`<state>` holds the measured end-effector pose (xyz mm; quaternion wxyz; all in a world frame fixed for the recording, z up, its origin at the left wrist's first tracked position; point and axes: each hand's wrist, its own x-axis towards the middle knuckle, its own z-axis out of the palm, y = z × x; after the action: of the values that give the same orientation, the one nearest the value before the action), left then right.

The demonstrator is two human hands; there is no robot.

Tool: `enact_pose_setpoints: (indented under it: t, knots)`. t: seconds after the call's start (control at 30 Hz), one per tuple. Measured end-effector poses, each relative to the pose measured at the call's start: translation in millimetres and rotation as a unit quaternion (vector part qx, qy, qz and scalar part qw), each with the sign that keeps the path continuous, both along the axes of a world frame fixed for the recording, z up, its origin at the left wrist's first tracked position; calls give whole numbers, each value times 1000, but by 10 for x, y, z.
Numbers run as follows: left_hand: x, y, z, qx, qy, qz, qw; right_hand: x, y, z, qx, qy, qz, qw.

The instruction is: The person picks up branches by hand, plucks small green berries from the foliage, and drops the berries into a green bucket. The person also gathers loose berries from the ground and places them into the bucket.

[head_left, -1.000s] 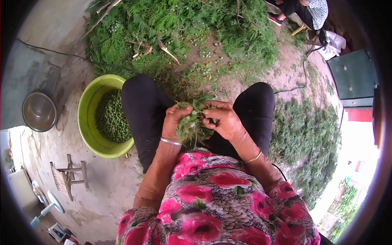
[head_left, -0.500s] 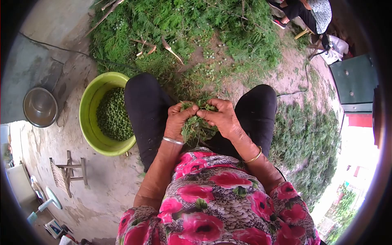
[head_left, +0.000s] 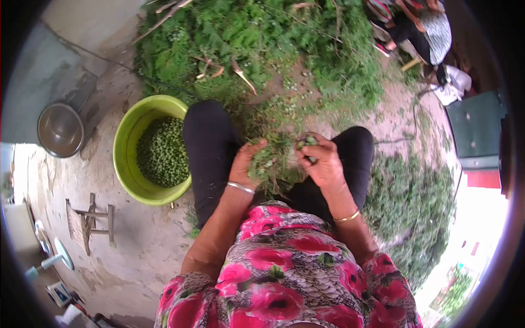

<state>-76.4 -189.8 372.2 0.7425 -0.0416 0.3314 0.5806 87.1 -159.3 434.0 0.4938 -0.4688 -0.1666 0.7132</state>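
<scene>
My left hand (head_left: 247,165) is closed around a feathery green evergreen sprig (head_left: 267,164) that hangs between my knees. To its right, my right hand (head_left: 324,162) is curled, apart from the sprig, with small green cones (head_left: 309,143) showing between the thumb and fingers. Beside my left knee stands a lime-green tub (head_left: 124,131), partly filled with many small round green cones (head_left: 163,156). My left knee hides part of its right side.
Cut evergreen branches (head_left: 219,33) cover the ground ahead, and more greenery (head_left: 407,202) lies at right. A metal basin (head_left: 61,130) and a small wooden stool (head_left: 90,221) are at left. Another person (head_left: 421,41) sits at upper right near a dark green box (head_left: 477,128).
My hands were together at the sprig and are now apart. The right hand has moved right with green cones in its fingers, while the left keeps the sprig. The view has shifted slightly.
</scene>
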Motion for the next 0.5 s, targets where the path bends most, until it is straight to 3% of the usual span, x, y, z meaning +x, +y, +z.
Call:
enact_pose_setpoints:
  t: [0.07, 0.13, 0.17, 0.23, 0.3, 0.33, 0.4, 0.43, 0.5]
  knots:
    - [27, 1, 3, 19, 8, -4, 1000, 84, 101, 25, 100, -46, 80, 991]
    - [19, 0, -12, 5, 31, -5, 999, -129, 176, 293, 162, -85, 87, 979]
    - [24, 1, -21, -12, 46, -21, 999, -209, 268, 379, 224, -161, 165, 947]
    - [15, 8, -38, 1, 29, -19, 999, -728, 319, 859, 248, -70, 228, 939]
    - [17, 3, 111, 11, 4, -4, 1000, -1080, 382, 1135, 371, -127, 315, 864]
    - [20, -3, 93, 11, 4, -4, 1000, -1152, 406, 1247, 371, -127, 316, 864]
    - [25, -21, 54, 11, -43, 32, 999, -1230, 434, 1381, 513, -424, 233, 709]
    - [13, -16, 40, 10, -45, 31, 998, -1189, 449, 1297, 512, -426, 234, 709]
    - [-49, -15, 37, -33, -80, 19, 996, -963, 461, 997, 508, -382, 152, 757]
